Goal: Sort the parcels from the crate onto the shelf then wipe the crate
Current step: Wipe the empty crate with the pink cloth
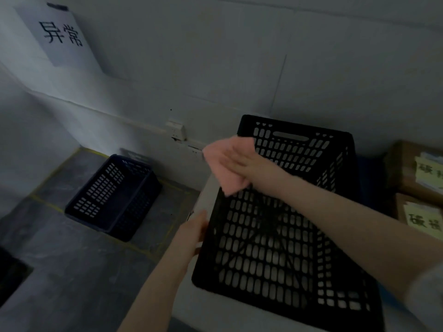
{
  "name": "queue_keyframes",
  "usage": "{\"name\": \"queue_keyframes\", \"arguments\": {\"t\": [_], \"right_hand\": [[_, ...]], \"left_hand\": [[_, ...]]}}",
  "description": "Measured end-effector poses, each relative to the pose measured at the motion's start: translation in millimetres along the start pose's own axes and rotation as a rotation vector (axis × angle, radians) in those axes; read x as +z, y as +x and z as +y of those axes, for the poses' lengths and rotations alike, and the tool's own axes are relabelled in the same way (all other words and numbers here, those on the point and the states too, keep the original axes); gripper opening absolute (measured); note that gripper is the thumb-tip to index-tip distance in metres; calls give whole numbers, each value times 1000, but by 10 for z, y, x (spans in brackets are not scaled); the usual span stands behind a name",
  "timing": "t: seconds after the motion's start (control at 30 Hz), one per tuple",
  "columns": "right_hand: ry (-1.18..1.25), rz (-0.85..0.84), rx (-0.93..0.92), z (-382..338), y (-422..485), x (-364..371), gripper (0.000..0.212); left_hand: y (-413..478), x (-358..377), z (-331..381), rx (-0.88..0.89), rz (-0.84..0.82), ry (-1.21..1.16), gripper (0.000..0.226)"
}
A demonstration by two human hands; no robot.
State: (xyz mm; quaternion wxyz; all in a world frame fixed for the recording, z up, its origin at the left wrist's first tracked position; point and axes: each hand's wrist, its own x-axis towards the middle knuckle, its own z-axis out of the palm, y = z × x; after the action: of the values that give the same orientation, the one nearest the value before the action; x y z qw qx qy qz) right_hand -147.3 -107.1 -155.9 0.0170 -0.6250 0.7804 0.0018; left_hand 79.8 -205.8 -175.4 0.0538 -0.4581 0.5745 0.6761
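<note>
A black perforated plastic crate [275,248] stands empty on a pale surface in front of me. My left hand [191,233] grips the crate's left rim near its front corner. My right hand [242,164] lies with spread fingers on a pink cloth [227,168] and presses it against the crate's upper left rim, near the far corner. The cloth is motion-blurred. No parcels lie inside the crate.
A second dark crate [115,197] sits on the grey floor at the left, inside yellow tape lines. Brown cardboard parcels [417,185] with yellow labels are stacked at the right edge. A paper sign [62,34] hangs on the white wall.
</note>
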Motion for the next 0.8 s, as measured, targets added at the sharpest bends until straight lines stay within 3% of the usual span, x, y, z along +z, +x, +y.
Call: {"name": "queue_keyframes", "arguments": {"t": [0.17,0.27,0.33,0.43,0.53,0.63,0.8], "right_hand": [[72,-112,198,391,455,-141,81],[132,-141,140,232,422,-148,76],[139,-93,-7,53,184,-53,76],[126,-57,-216,-245,-120,92,75],[71,-32,-299,-211,-101,153,69],[73,16,-170,144,129,86,71],[53,-6,112,762,685,-59,76]], "left_hand": [[94,437,244,375,321,830,33],[162,592,345,494,510,1028,33],[214,576,378,594,541,1052,28],[298,496,326,478,309,992,26],[291,372,249,424,211,836,13],[252,300,158,420,107,691,24],[234,296,137,381,86,592,22]]}}
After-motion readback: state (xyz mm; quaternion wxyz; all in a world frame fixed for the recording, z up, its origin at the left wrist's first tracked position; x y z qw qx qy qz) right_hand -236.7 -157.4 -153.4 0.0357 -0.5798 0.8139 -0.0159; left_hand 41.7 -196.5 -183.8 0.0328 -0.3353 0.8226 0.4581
